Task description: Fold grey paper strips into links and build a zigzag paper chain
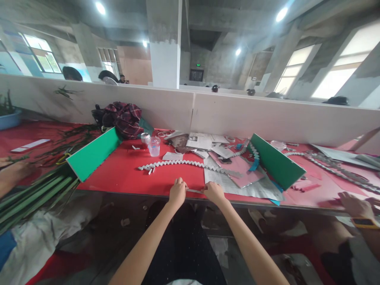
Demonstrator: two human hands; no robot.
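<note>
Both my hands rest at the near edge of the red table [127,174]. My left hand [177,192] and my right hand [213,192] are closed, each pinching one end of a narrow grey paper strip [195,191] stretched between them. Just beyond lies a long chain of folded grey paper [178,163], running left to right across the table. Sheets of newspaper [249,188] lie to the right of my right hand.
Green dividers stand at left [92,153] and right [277,162]. A clear plastic cup [154,146], a can [145,138] and a plaid cloth [124,116] sit behind. Green stalks [32,194] lie left. Another person's hand [354,204] with a yellow watch works at right.
</note>
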